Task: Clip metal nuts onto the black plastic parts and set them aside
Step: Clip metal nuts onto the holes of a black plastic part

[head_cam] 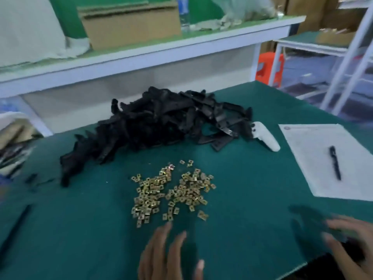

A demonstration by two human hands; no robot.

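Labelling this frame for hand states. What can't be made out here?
Head view only:
- Right hand: motion-blurred, cut by the frame edge; whether it holds a dark part is unclear.
- Left hand: blurred, wrist cut off.
- Metal nuts: too small for detail.
- Paper sheet: print unreadable.

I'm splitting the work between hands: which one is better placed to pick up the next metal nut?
The left hand, probably: its straight fingers point at the near edge of the metal nuts. The right hand is blurred and off toward the table's right edge.
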